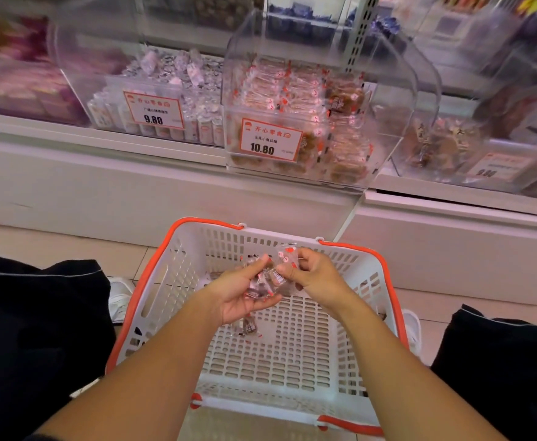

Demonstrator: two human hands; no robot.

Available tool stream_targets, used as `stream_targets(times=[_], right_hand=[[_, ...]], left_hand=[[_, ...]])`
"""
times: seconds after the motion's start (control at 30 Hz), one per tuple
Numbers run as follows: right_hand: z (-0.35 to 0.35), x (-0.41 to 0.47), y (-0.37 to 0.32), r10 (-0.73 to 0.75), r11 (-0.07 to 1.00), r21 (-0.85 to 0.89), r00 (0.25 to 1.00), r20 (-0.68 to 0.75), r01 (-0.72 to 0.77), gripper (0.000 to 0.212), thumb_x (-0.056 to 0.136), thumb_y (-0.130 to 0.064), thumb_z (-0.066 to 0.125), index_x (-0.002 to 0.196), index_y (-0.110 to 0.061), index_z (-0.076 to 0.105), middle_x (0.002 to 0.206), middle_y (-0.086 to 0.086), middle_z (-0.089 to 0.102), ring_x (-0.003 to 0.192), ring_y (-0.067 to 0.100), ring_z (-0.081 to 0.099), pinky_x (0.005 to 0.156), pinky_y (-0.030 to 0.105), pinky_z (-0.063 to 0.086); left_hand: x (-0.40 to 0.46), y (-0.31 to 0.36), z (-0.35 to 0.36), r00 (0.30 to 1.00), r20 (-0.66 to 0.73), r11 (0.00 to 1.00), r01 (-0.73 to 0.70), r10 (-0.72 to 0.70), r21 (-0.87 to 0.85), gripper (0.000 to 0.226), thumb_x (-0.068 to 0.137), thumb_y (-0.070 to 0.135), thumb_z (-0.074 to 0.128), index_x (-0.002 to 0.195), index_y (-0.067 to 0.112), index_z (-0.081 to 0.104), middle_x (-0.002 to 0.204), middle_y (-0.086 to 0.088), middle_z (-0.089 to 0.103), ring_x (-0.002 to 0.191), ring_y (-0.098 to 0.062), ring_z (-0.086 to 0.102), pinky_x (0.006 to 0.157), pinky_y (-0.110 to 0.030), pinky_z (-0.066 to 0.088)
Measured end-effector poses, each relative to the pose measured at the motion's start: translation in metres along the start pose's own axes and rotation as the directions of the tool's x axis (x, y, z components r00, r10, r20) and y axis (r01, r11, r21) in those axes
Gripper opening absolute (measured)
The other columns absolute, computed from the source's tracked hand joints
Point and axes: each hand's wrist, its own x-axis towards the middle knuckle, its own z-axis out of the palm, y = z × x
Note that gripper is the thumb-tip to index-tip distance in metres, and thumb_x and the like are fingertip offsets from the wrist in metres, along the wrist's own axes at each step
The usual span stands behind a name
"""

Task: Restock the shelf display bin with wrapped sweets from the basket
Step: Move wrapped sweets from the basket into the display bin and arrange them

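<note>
I am crouched over the basket [178, 281] on the floor, gathering up the last of the wrapped sweets [268, 280] before they go up to the shelf. My left hand [241, 296] is turned palm up with the fingers curled loosely under a small heap of clear-wrapped pieces, so it is cupping them. My right hand [311, 273] comes in from the other side, thumb and forefinger pinched on a packet with red print [287, 254] that stands up above the heap. Both hands meet just above the basket's floor, near its far wall.

The basket is almost bare: I can see one loose sweet [249, 327] lying on the slotted bottom just below my left wrist, and perhaps another scrap near the far left corner, too blurred to be sure.

The display bin [384, 148] with the 10.80 price tag [270, 140] sits straight ahead on the shelf, already well filled with the same red-marked wrappers. I judge this to be the collecting step, close to the end. Next I should settle the pinched packet into my left palm, pick up the stray one, then lift the handful over the bin's front wall and let go without spilling.
</note>
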Motion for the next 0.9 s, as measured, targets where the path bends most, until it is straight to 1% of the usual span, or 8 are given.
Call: stream_targets(times=[0.13, 0.2, 0.37, 0.5, 0.57, 0.7, 0.8, 0.9], right_hand=[[0.001, 0.001, -0.001, 0.041, 0.991, 0.125, 0.998, 0.048, -0.047, 0.021, 0.087, -0.009, 0.07, 0.107, -0.004, 0.071, 0.097, 0.014, 0.075, 0.085, 0.023, 0.072, 0.074, 0.031, 0.06], [0.006, 0.002, -0.001, 0.035, 0.991, 0.132, 0.999, 0.024, -0.038, 0.018, 0.087, -0.007, 0.07, 0.105, -0.006, 0.072, 0.098, 0.016, 0.074, 0.086, 0.023, 0.071, 0.079, 0.03, 0.06], [0.004, 0.003, -0.009, -0.04, 0.999, -0.011, 0.991, -0.126, 0.039, 0.041, 0.072, -0.002, 0.083, 0.11, -0.004, 0.07, 0.094, 0.015, 0.075, 0.085, 0.024, 0.073, 0.079, 0.027, 0.06], [-0.007, 0.001, -0.029, -0.108, 0.966, -0.241, 0.994, -0.033, 0.097, 0.058, 0.061, 0.0, 0.09, 0.114, -0.014, 0.07, 0.107, 0.006, 0.07, 0.08, 0.021, 0.07, 0.077, 0.033, 0.061], [-0.008, 0.002, -0.039, -0.132, 0.963, -0.239, 0.991, -0.016, 0.124, 0.069, 0.058, 0.003, 0.09, 0.12, -0.016, 0.066, 0.113, 0.006, 0.065, 0.077, 0.014, 0.068, 0.074, 0.029, 0.06], [-0.009, 0.0, -0.044, -0.1, 0.99, -0.102, 0.994, -0.05, 0.095, 0.071, 0.07, 0.001, 0.083, 0.133, -0.012, 0.055, 0.123, 0.01, 0.062, 0.091, 0.015, 0.065, 0.077, 0.026, 0.058], [-0.012, -0.01, -0.044, 0.04, 0.972, 0.219, 0.981, 0.192, -0.082, 0.048, 0.084, -0.011, 0.068, 0.131, -0.009, 0.058, 0.117, 0.014, 0.067, 0.095, 0.018, 0.067, 0.079, 0.032, 0.057], [-0.018, -0.019, -0.049, 0.018, 0.937, 0.318, 0.93, 0.367, -0.144, 0.05, 0.089, -0.017, 0.06, 0.137, -0.01, 0.053, 0.117, 0.011, 0.066, 0.104, 0.022, 0.065, 0.093, 0.042, 0.053]], left_hand=[[0.006, 0.003, 0.008, 1.0, -0.008, 1.0, -0.025, 0.025, 0.006, 0.06, 0.076, 0.051, 0.072, 0.115, 0.006, 0.069, 0.115, -0.022, 0.069, 0.1, -0.033, 0.07, 0.07, -0.038, 0.059], [0.005, 0.006, 0.009, 0.999, 0.022, 0.999, -0.037, 0.037, 0.022, 0.057, 0.074, 0.052, 0.074, 0.106, 0.006, 0.075, 0.117, -0.022, 0.068, 0.103, -0.034, 0.069, 0.073, -0.039, 0.059], [0.0, 0.01, 0.007, 0.996, 0.09, 0.999, -0.021, 0.017, 0.044, 0.067, 0.059, 0.031, 0.094, 0.115, 0.006, 0.069, 0.117, -0.021, 0.068, 0.105, -0.033, 0.068, 0.075, -0.044, 0.059], [-0.003, 0.007, 0.008, 0.994, 0.112, 0.993, 0.006, -0.019, 0.119, 0.057, 0.057, 0.036, 0.095, 0.107, 0.015, 0.076, 0.105, -0.013, 0.073, 0.094, -0.027, 0.072, 0.076, -0.042, 0.058], [-0.005, 0.007, 0.012, 0.992, 0.129, 0.992, -0.006, -0.011, 0.128, 0.056, 0.059, 0.04, 0.092, 0.107, 0.017, 0.075, 0.101, -0.013, 0.073, 0.091, -0.027, 0.072, 0.078, -0.045, 0.057], [-0.009, 0.019, 0.029, 0.981, 0.162, 0.988, -0.125, 0.109, 0.089, 0.049, 0.063, 0.039, 0.086, 0.103, 0.013, 0.076, 0.096, -0.013, 0.073, 0.084, -0.024, 0.072, 0.071, -0.043, 0.059], [-0.017, 0.028, 0.05, 0.964, 0.187, 0.949, -0.229, 0.19, 0.218, 0.053, 0.064, 0.05, 0.082, 0.101, 0.012, 0.076, 0.094, -0.014, 0.073, 0.082, -0.023, 0.073, 0.069, -0.038, 0.06], [-0.027, 0.035, 0.072, 0.96, 0.182, 0.913, -0.262, 0.213, 0.313, 0.092, 0.055, 0.061, 0.086, 0.124, 0.009, 0.055, 0.089, -0.014, 0.073, 0.073, -0.026, 0.073, 0.065, -0.038, 0.06]])
